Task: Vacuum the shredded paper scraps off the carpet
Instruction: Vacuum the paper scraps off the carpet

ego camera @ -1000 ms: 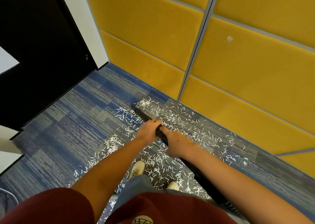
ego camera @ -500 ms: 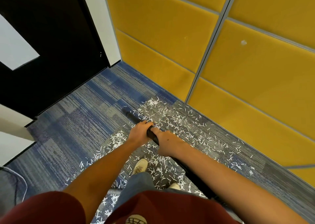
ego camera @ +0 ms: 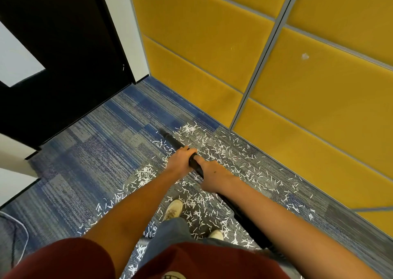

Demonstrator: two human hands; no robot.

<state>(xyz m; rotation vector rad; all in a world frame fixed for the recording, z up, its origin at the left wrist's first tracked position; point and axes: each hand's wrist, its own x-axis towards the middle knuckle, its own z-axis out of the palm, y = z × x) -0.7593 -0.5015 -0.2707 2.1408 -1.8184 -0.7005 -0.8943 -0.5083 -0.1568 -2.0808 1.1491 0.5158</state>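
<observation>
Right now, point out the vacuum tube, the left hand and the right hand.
vacuum tube (ego camera: 173,140), head view, bare stretch beyond the hands
left hand (ego camera: 180,161), head view, its back
right hand (ego camera: 213,177), head view, its back

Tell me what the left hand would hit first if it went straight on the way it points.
Probably the carpet by the tip of the tube, among a few paper scraps: the left hand grips the tube, which slants down toward the floor. The black door lies farther off; depth is hard to judge.
</observation>
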